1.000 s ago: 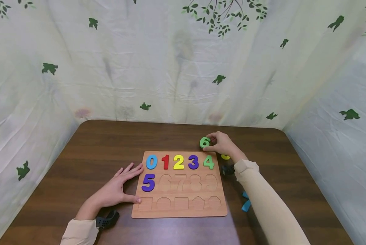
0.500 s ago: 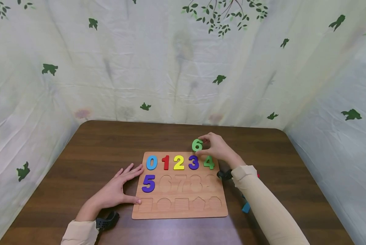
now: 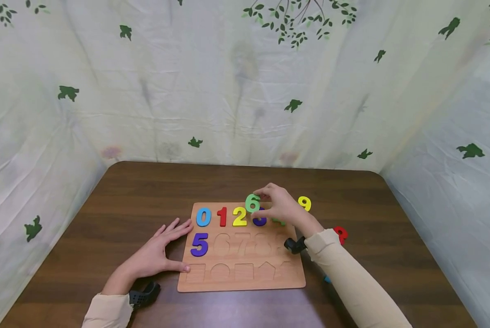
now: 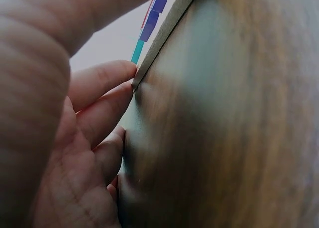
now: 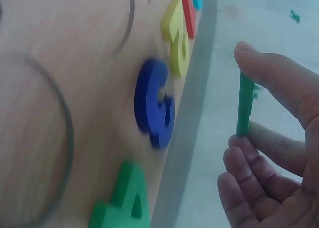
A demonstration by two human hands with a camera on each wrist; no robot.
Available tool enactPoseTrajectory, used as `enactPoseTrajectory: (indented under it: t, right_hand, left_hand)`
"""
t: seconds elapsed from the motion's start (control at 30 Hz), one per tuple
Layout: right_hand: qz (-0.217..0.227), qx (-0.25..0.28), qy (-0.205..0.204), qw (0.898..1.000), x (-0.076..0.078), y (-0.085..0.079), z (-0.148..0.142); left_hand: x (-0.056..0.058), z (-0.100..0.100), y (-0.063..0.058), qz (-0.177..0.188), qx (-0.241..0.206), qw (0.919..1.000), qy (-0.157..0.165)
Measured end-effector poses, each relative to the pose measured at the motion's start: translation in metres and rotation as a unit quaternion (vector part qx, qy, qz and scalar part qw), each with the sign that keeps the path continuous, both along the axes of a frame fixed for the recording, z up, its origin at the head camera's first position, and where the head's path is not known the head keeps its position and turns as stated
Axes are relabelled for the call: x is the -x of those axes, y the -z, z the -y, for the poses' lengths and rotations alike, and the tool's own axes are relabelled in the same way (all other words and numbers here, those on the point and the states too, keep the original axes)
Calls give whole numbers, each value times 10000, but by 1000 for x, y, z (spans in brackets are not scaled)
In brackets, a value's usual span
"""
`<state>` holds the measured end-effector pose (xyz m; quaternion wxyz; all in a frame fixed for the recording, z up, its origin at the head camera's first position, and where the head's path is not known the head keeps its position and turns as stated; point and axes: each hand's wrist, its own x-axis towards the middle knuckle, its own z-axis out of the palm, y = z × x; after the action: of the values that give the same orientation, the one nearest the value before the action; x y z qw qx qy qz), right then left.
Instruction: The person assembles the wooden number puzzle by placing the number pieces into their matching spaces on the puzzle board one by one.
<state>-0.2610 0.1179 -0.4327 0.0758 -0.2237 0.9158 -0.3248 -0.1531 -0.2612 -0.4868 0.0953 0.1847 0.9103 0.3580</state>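
A wooden number board point(image 3: 241, 284) lies on the table. Blue 0 point(image 3: 203, 217), red 1 point(image 3: 222, 217), yellow 2 point(image 3: 239, 217), purple 3 point(image 5: 149, 101) and green 4 point(image 5: 122, 203) fill its top row, with a purple 5 point(image 3: 199, 245) below at left. My right hand point(image 3: 283, 207) pinches a green number 6 point(image 3: 252, 203) between thumb and fingers, above the top row and partly over the 3. In the right wrist view the held 6 is seen edge-on. My left hand point(image 3: 156, 253) rests at the board's left edge, fingers extended, thumb on its lower left corner.
To the right of the board a yellow 9 point(image 3: 304, 203) and a red 8 point(image 3: 341, 235) lie on the dark wooden table point(image 3: 392, 255). A blue piece point(image 3: 327, 279) is mostly hidden by the right sleeve. Vacant outlined recesses line the board's lower rows.
My right hand has carried the green 6 leftward and nearer, from behind the 4 to over the gap between 2 and 3. The yellow 9 and red 8 are now uncovered. The left hand stays put.
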Motion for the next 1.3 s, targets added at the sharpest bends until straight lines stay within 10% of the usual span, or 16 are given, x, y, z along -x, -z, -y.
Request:
enactPoseTrajectory:
  t: [1.3]
  right_hand:
    - [421, -391, -686, 9960, -49, 15, 56]
  left_hand:
    - [2, 0, 2, -42, 30, 10000, 36]
